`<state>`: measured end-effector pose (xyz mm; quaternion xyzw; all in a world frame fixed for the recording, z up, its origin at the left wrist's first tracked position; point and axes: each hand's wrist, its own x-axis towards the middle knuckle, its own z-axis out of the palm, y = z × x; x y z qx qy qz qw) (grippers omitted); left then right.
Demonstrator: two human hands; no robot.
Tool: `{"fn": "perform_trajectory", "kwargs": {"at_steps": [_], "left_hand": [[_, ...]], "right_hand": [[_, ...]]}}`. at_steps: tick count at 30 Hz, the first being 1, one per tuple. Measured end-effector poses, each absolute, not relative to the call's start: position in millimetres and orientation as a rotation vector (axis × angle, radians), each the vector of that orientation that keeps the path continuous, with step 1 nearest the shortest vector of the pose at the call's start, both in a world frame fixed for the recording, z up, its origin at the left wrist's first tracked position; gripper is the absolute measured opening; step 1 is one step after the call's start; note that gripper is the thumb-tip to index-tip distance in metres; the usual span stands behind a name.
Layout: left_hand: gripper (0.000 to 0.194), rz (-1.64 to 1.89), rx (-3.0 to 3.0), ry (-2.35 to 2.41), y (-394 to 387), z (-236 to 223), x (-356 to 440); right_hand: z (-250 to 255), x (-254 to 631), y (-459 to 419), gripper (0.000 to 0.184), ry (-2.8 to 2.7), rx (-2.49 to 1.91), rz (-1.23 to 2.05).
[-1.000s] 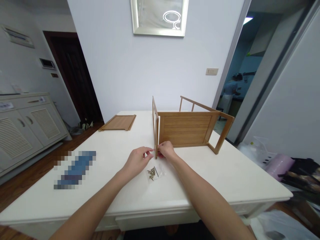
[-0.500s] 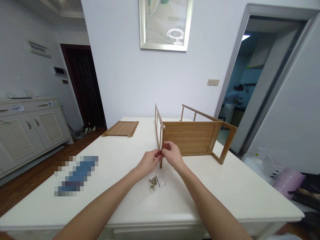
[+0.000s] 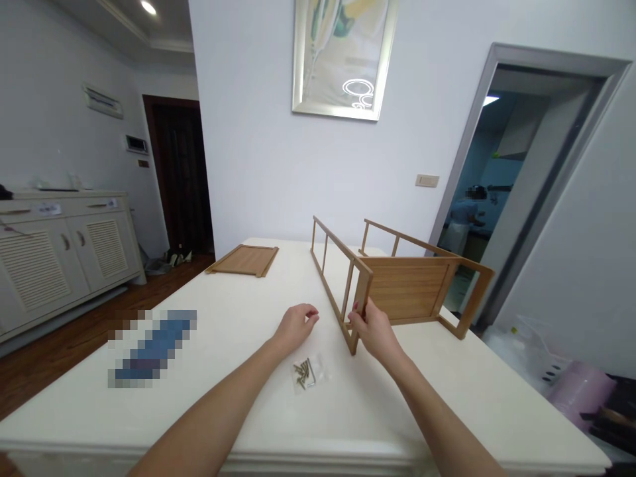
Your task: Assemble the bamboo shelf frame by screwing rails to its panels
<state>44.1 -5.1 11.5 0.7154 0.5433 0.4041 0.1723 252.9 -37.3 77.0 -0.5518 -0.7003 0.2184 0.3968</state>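
Observation:
A wooden shelf frame [image 3: 362,295] stands on its side on the white table, its slatted panel [image 3: 405,288] set between two ladder-like side frames. My right hand [image 3: 376,328] grips the near end of the left side frame, fingers wrapped around the wood. To the left of it, my left hand [image 3: 294,328] hovers just over the table, apart from the frame. Its fingers are curled, with a small gap between thumb and fingertips, and I see nothing in it. Below it lies a clear plastic bag of screws [image 3: 302,374] with a hex key [image 3: 311,371].
Another wooden panel [image 3: 247,260] lies flat at the table's far left. A pixelated blue item [image 3: 161,344] is at the left. The white table [image 3: 238,411] reaches the wall. Through the doorway at right, a person [image 3: 463,215] stands in another room.
My left hand has come off the side frame and now stays to its left. The shelf frame has turned and shifted right, with my right hand on it. The view has tilted up slightly.

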Motion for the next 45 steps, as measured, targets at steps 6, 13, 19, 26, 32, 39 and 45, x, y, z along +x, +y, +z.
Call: {"fn": "perform_trajectory", "kwargs": {"at_steps": [6,13,19,26,32,39,45], "left_hand": [[0.021,1.174,1.896,1.768,11,9,12],[0.02,1.222,1.868,1.786,15,12,9],[0.02,1.221,1.826,1.782,14,9,9],[0.022,1.139,1.764,1.738,40,19,16],[0.062,1.115,1.732,1.604,97,48,48],[0.035,1.082,1.7,1.357,96,33,85],[0.029,1.111,1.703,1.21,73,20,89]], "right_hand": [[81,270,-47,0.012,-1.726,-1.329,0.709],[89,303,-71,0.024,-1.695,-1.341,0.834],[93,334,-83,0.037,-1.678,-1.329,0.961],[95,351,-94,0.042,-1.703,-1.313,1.027],[95,363,-112,0.045,-1.736,-1.301,1.037],[98,413,-142,0.043,-1.753,-1.251,1.081],[97,449,-140,0.041,-1.678,-1.288,1.083]]}}
